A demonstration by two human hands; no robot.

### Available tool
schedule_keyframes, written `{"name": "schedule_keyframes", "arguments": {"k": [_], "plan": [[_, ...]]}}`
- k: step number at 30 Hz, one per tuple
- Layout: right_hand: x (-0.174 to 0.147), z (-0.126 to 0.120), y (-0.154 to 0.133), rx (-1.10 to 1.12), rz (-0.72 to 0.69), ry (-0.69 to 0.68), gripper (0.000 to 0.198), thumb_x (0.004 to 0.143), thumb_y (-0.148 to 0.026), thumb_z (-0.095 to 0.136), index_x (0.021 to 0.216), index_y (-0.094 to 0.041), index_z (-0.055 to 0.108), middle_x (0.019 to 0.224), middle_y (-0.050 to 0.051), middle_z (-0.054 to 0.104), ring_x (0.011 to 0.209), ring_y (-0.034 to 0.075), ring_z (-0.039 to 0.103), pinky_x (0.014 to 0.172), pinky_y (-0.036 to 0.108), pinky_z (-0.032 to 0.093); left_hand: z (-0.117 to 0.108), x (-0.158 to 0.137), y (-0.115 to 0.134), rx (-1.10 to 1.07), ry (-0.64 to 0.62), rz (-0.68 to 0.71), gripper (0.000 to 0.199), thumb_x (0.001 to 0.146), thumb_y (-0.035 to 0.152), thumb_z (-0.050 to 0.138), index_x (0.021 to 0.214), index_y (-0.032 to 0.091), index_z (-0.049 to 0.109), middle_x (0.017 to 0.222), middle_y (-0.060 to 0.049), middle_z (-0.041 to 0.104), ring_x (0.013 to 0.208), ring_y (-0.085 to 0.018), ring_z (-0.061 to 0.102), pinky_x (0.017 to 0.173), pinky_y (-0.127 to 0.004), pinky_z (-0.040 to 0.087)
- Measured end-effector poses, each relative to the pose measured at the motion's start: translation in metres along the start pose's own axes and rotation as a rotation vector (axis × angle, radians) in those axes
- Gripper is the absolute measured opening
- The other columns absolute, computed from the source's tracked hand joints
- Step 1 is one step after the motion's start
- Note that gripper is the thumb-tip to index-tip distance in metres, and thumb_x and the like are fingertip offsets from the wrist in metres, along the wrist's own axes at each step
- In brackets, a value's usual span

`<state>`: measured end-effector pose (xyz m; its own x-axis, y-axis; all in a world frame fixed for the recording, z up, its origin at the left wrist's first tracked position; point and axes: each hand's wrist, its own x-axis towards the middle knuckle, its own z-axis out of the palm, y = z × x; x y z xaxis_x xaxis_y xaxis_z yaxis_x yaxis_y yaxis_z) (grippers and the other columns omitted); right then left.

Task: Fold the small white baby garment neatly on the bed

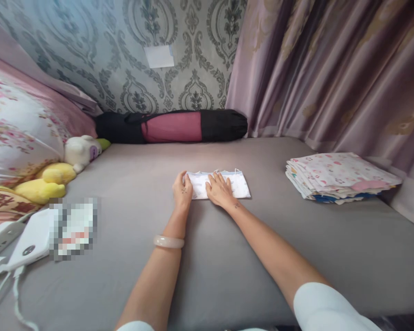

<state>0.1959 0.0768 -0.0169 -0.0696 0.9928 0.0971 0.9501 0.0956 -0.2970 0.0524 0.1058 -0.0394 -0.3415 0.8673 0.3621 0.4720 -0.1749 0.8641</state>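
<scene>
A folded white cloth [241, 187] with a faint print lies as a flat, wide rectangle on the grey sheet. Small white cord-like bits poke out along its far edge. At its left end, my left hand [182, 189] is closed, thumb and fingers curled on the edge of the cloth. My right hand [220, 189] lies palm down across the middle of the cloth, its fingers spread and pressing on it. The hand covers part of the fabric beneath.
To the right sits a stack of folded printed cloths [341, 172]. A black and pink roll bag [172, 126] lies along the wall. On the left are plush toys [81, 152], a floral pillow [17, 124], a white power bank [34, 236] with cables and a power strip [3, 236].
</scene>
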Motion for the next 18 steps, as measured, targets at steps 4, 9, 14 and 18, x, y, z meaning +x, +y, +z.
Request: {"name": "schedule_keyframes", "arguments": {"k": [4, 9, 14, 18], "plan": [[0.001, -0.003, -0.012, -0.015, -0.031, 0.034, 0.053, 0.099, -0.032, 0.027, 0.145, -0.011, 0.041, 0.154, 0.014, 0.034, 0.144, 0.027, 0.022, 0.116, 0.051, 0.011, -0.002, 0.006, -0.007, -0.127, 0.077, -0.112, 0.031, 0.088, 0.032, 0.041, 0.100, 0.016, 0.064, 0.103, -0.012, 0.070, 0.099, -0.023, 0.065, 0.092, -0.037, 0.051], [0.002, 0.008, -0.022, -0.037, -0.089, 0.060, 0.056, 0.098, -0.033, 0.029, 0.143, -0.003, 0.040, 0.152, 0.016, 0.037, 0.143, 0.026, 0.026, 0.117, 0.043, 0.012, -0.003, 0.011, -0.017, -0.224, 0.149, -0.186, 0.028, 0.087, 0.030, 0.040, 0.094, 0.016, 0.063, 0.100, -0.012, 0.070, 0.100, -0.021, 0.065, 0.092, -0.035, 0.051], [0.004, 0.015, -0.020, -0.051, -0.085, 0.077, 0.056, 0.097, -0.033, 0.031, 0.143, -0.003, 0.040, 0.150, 0.017, 0.040, 0.141, 0.026, 0.029, 0.116, 0.041, 0.015, -0.003, 0.013, -0.025, -0.223, 0.167, -0.189, 0.030, 0.087, 0.032, 0.039, 0.093, 0.015, 0.063, 0.100, -0.011, 0.070, 0.100, -0.020, 0.066, 0.092, -0.033, 0.051], [0.005, 0.013, -0.019, -0.070, -0.086, 0.057, 0.056, 0.097, -0.032, 0.030, 0.143, -0.003, 0.040, 0.150, 0.016, 0.040, 0.141, 0.026, 0.029, 0.116, 0.042, 0.015, -0.003, 0.014, -0.025, -0.230, 0.197, -0.230, 0.030, 0.087, 0.031, 0.039, 0.093, 0.015, 0.064, 0.099, -0.011, 0.070, 0.100, -0.020, 0.066, 0.093, -0.033, 0.051]]}}
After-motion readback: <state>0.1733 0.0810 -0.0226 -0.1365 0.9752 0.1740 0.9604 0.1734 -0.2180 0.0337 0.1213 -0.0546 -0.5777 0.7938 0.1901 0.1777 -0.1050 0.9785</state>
